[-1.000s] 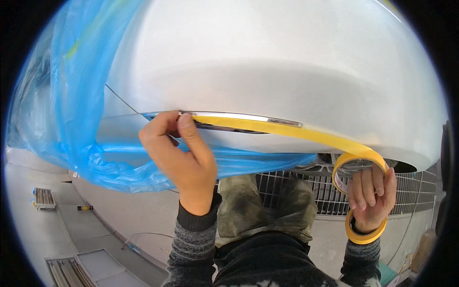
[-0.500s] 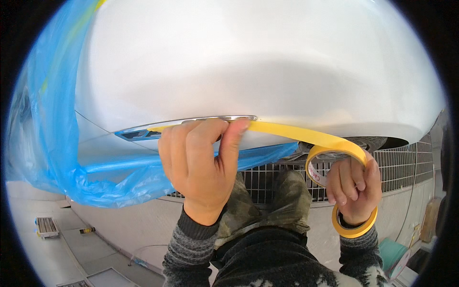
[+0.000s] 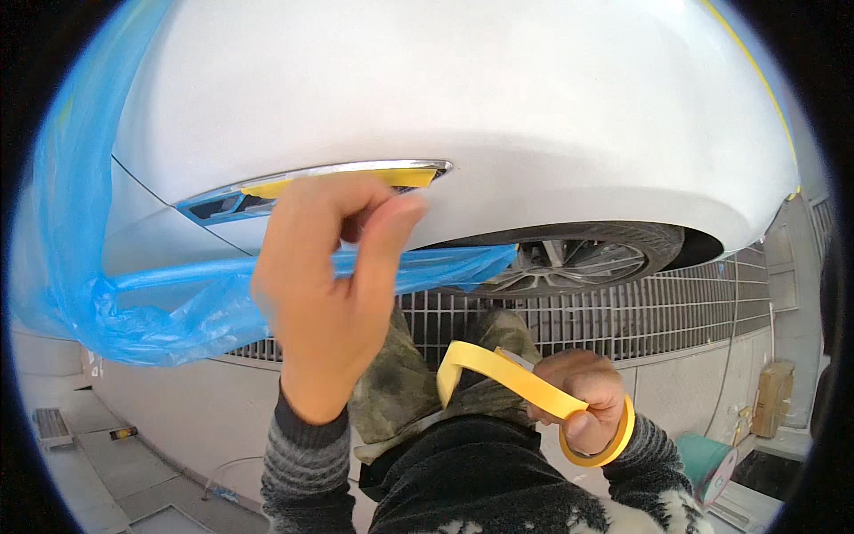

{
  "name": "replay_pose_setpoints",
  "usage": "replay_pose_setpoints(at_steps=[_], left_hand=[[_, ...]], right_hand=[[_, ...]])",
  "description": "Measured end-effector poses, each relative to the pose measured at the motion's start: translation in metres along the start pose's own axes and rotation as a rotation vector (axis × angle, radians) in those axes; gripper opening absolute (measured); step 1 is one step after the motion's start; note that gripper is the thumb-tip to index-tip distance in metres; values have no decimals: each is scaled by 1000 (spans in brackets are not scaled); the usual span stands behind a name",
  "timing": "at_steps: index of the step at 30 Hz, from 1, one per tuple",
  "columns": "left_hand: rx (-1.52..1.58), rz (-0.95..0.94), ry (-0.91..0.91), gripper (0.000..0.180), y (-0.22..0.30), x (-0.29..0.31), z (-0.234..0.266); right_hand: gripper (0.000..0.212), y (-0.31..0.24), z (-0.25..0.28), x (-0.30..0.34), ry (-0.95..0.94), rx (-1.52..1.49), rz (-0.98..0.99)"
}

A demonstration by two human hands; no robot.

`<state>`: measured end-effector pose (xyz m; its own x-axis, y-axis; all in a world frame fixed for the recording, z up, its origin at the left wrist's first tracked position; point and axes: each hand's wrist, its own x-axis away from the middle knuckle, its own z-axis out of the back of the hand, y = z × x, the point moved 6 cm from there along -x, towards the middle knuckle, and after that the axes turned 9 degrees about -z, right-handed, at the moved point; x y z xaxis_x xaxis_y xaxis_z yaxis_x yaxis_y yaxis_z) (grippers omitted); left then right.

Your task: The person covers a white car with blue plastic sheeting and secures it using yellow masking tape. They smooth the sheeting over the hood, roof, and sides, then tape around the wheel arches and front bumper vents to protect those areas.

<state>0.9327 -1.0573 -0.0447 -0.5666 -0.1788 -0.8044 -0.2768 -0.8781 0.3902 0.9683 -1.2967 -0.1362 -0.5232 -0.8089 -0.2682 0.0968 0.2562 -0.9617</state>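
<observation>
Beside the white car's (image 3: 463, 80) long chrome-edged trim (image 3: 347, 166), my left hand (image 3: 329, 267) is raised with fingers curled in and the thumb against them. Whether anything is pinched there is hidden. A yellow masking tape strip (image 3: 414, 178) covers part of the dark trim recess, its right end close to my thumb. Lower down, my right hand (image 3: 578, 392) is closed on a roll of masking tape (image 3: 507, 369), seen nearly edge-on, with a loose end folding down at its left. A second yellow tape roll (image 3: 627, 427) rings my right wrist.
Blue plastic film (image 3: 80, 231) drapes the car's left side and runs under my left hand. The wheel (image 3: 569, 262) sits in the arch above a floor grating (image 3: 640, 316). A green spool (image 3: 707, 463) and a brown box (image 3: 772, 398) stand at the lower right.
The tape that stretched from the trim to the roll is now parted. My right hand has moved down and left with the roll. My left hand has come slightly off the trim.
</observation>
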Motion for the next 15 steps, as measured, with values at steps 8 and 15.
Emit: replay_pose_setpoints(at_steps=[8,15], left_hand=[[545,560,-515,18,12,58,20],[193,293,-269,7,-11,43,48]], right_hand=[[46,-37,-8,-23,-63,112,79],[58,-44,-17,-49,-16,212,63]])
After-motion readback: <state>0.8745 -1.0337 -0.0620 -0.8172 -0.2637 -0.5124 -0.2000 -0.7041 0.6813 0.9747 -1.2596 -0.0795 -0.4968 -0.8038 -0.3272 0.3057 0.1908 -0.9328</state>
